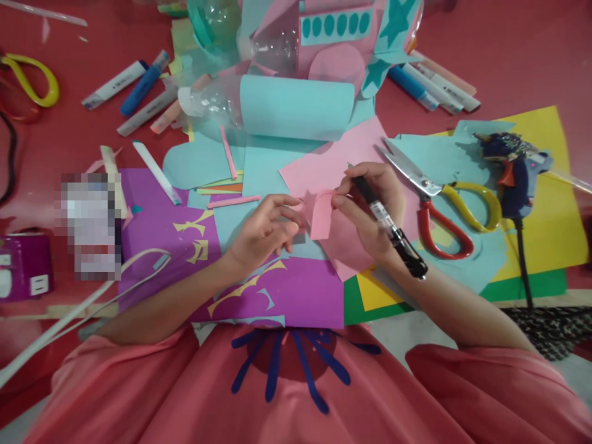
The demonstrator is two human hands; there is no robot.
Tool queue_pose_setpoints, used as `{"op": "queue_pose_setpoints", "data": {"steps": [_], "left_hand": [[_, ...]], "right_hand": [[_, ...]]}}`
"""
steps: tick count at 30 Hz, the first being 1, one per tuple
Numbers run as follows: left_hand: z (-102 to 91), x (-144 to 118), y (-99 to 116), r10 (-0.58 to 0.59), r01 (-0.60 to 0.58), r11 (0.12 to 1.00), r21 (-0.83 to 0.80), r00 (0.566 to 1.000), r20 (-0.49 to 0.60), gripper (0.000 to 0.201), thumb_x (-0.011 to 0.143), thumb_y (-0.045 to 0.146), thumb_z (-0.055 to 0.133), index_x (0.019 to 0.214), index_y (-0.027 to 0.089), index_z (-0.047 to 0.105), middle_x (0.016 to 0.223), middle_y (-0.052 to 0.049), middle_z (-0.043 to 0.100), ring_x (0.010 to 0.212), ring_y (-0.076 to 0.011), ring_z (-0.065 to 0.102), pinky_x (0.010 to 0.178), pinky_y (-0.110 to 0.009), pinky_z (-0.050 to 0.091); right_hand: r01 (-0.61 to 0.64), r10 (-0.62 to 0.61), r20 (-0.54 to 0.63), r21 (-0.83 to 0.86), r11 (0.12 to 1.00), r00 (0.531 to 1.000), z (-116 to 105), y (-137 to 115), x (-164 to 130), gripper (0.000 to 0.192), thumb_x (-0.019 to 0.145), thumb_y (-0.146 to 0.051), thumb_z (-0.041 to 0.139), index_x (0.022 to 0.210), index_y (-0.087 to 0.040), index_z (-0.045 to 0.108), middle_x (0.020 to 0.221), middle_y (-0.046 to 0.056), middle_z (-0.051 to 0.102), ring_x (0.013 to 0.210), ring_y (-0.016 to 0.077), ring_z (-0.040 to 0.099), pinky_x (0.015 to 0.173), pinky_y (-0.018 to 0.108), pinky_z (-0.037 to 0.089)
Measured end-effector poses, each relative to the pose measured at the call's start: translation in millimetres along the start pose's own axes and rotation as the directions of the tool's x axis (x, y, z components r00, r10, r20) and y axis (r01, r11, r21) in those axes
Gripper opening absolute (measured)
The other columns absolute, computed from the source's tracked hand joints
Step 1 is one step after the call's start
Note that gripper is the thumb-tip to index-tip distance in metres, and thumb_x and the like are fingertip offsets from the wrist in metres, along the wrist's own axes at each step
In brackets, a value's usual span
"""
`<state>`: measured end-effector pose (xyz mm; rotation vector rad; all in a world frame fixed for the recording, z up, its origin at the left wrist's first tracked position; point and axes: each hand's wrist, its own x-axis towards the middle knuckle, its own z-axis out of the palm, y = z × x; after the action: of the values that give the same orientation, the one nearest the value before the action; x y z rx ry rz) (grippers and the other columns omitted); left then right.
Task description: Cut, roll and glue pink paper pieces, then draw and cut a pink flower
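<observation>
My right hand (pixel 370 203) is closed, with a black pen (pixel 380 216) lying across it, tip pointing up and away. Its thumb and forefinger pinch a short curved pink paper strip (pixel 320 216). Just left of the strip, my left hand (pixel 271 228) has its fingers apart and loosely bent. The fingertips come close to the strip's left side; whether they touch it I cannot tell. Under both hands lie a larger pink paper sheet (pixel 342 142) and light blue paper (pixel 263 166). A narrow pink paper strip (pixel 234 201) rests by the left hand.
Scissors (pixel 428 191) and a glue gun (pixel 518 179) lie to the right. Beyond the hands is a plastic bottle wrapped in light blue paper (pixel 296 108). Several markers (pixel 145 83) sit at the back left. Purple paper (pixel 305 296) with cut scraps lies in front.
</observation>
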<state>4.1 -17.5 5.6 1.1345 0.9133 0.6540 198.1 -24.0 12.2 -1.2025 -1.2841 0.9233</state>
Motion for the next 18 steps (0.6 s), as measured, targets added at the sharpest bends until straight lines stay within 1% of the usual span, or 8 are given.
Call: {"op": "queue_pose_setpoints", "data": {"steps": [1,3,5,7,10,12,15,18], "left_hand": [[2.1,1.0,1.8,-0.106,0.116,0.985,-0.128,0.991,0.083,0.053,0.078,0.058,0.067,0.111,0.021,0.048,0.09,0.001,0.064,0.049,-0.0085,0.06,0.044,-0.022,0.043],[6.1,2.7,3.9,-0.233,0.304,0.904,-0.3,0.939,0.252,0.056,0.076,0.058,0.069,0.11,0.02,0.048,0.089,-0.001,0.068,0.057,-0.0124,0.067,0.053,-0.024,0.05],[9.5,3.6,4.1,-0.295,0.435,0.824,-0.362,0.876,0.381,0.052,0.074,0.051,0.073,0.107,0.018,0.051,0.089,-0.004,0.071,0.066,-0.0151,0.07,0.062,-0.026,0.053],[11.9,3.5,3.5,-0.324,0.494,0.788,-0.368,0.84,0.435,0.041,0.075,0.043,0.073,0.099,0.014,0.056,0.086,-0.006,0.072,0.064,-0.0137,0.069,0.062,-0.025,0.052],[13.5,2.2,3.4,-0.313,0.461,0.794,-0.396,0.869,0.384,0.025,0.079,0.034,0.067,0.086,0.012,0.059,0.072,-0.001,0.067,0.051,-0.0081,0.06,0.052,-0.021,0.044],[13.3,1.4,4.1,-0.292,0.416,0.805,-0.424,0.899,0.327,0.018,0.081,0.03,0.062,0.085,0.013,0.06,0.063,0.002,0.061,0.045,-0.0063,0.054,0.046,-0.019,0.038],[11.8,1.1,5.0,-0.294,0.389,0.811,-0.438,0.917,0.27,0.014,0.081,0.027,0.057,0.084,0.014,0.06,0.057,0.004,0.054,0.042,-0.0058,0.046,0.043,-0.019,0.034],[9.9,1.5,4.8,-0.319,0.389,0.813,-0.434,0.92,0.228,0.014,0.08,0.028,0.058,0.078,0.015,0.057,0.054,0.005,0.049,0.042,-0.0049,0.04,0.042,-0.017,0.031]], "right_hand": [[0.015,-0.015,-0.003,0.005,1.0,1.0,2.5,-1.6,-2.6,0.023,0.081,-0.014,0.063,0.098,-0.026,0.053,0.079,-0.002,0.058,0.07,0.0134,0.06,0.064,0.03,0.053],[0.03,-0.031,0.025,0.007,1.0,0.999,6.2,-2.1,-7.2,0.023,0.081,-0.014,0.064,0.098,-0.026,0.054,0.08,-0.001,0.06,0.071,0.015,0.061,0.064,0.031,0.054],[0.028,-0.029,0.063,0.006,1.0,0.998,8.3,-0.1,-10.8,0.025,0.081,-0.014,0.066,0.099,-0.026,0.055,0.081,-0.001,0.061,0.072,0.0156,0.062,0.064,0.031,0.055],[0.024,-0.023,0.087,-0.013,1.0,0.996,9.0,3.2,-12.7,0.025,0.081,-0.014,0.065,0.101,-0.026,0.055,0.081,-0.002,0.061,0.073,0.0145,0.063,0.065,0.03,0.056],[0.043,-0.031,0.148,-0.081,0.996,0.989,5.3,8.9,-10.2,0.027,0.084,-0.018,0.064,0.107,-0.025,0.053,0.085,-0.002,0.062,0.079,0.0139,0.065,0.071,0.029,0.058],[0.086,-0.042,0.213,-0.205,0.975,0.976,-2.7,13.4,-3.9,0.029,0.086,-0.021,0.063,0.113,-0.026,0.053,0.093,0.0,0.066,0.087,0.0157,0.067,0.08,0.032,0.059],[0.243,-0.102,0.327,-0.427,0.871,0.94,-21.6,21.0,10.5,0.027,0.09,-0.017,0.057,0.114,-0.028,0.06,0.108,0.004,0.07,0.104,0.0207,0.066,0.093,0.038,0.056],[0.443,-0.192,0.465,-0.523,0.728,0.864,-37.9,25.7,23.2,0.034,0.092,-0.008,0.047,0.114,-0.026,0.065,0.109,0.007,0.072,0.108,0.0248,0.065,0.093,0.044,0.055]]}}
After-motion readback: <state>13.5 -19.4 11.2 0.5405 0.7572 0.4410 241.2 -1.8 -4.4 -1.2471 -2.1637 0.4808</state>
